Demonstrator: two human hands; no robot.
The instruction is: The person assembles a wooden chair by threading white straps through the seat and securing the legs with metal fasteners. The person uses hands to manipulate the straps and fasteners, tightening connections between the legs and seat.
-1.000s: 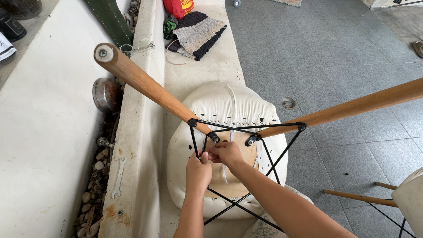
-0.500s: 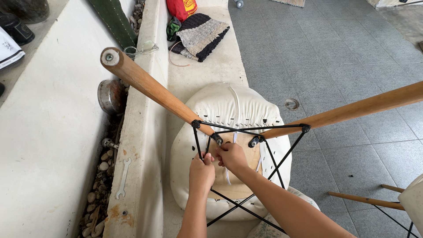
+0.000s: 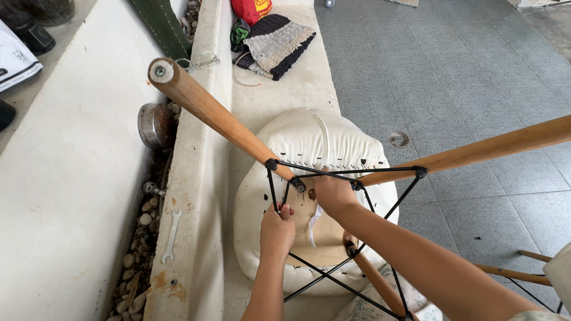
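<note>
an upturned white chair (image 3: 324, 142) lies seat-down on the pale concrete ledge (image 3: 297, 89), its wooden legs (image 3: 208, 110) pointing up and out from a black wire frame (image 3: 345, 172). the left hand (image 3: 277, 229) is curled tight around a wire strut at the frame's left side. the right hand (image 3: 333, 193) is bunched at the joint where the strut meets the leg (whether its fingers pinch anything i cannot tell). a flat wrench (image 3: 171, 235) lies on the ledge's edge to the left, a folded knit cloth (image 3: 279, 44) at the far end.
</note>
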